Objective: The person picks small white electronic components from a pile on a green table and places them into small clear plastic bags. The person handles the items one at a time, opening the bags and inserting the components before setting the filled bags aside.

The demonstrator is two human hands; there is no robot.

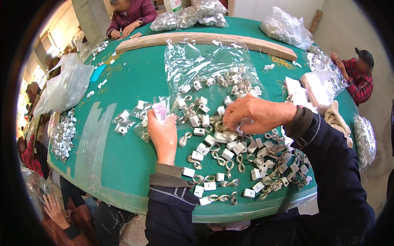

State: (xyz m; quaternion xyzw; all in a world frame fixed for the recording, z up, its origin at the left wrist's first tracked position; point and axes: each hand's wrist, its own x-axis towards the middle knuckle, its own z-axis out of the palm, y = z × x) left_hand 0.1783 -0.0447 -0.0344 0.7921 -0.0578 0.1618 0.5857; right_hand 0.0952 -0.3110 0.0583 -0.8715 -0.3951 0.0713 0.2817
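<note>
My left hand (163,134) is closed on a small clear plastic bag (161,110) with pink on it, held upright above the table. Over the heap, my right hand (257,115) has its fingers curled together around a small white block (245,122), partly hidden and blurred. Beneath and around it lie many white blocks (227,154) with bundled grey cords (230,165). Beside my left hand rest several small filled clear bags (123,122). A large clear plastic bag (197,57) lies flat beyond my hands, with more corded blocks spilling at its near end.
A long wooden beam (205,38) crosses the green table (127,164). Yellow rubber bands (281,62) and a blue tray (97,74) lie farther off. Filled bags (283,26) stand at the back. People sit at the far left (133,16) and right (361,76); another person's hand (56,211) shows lower left.
</note>
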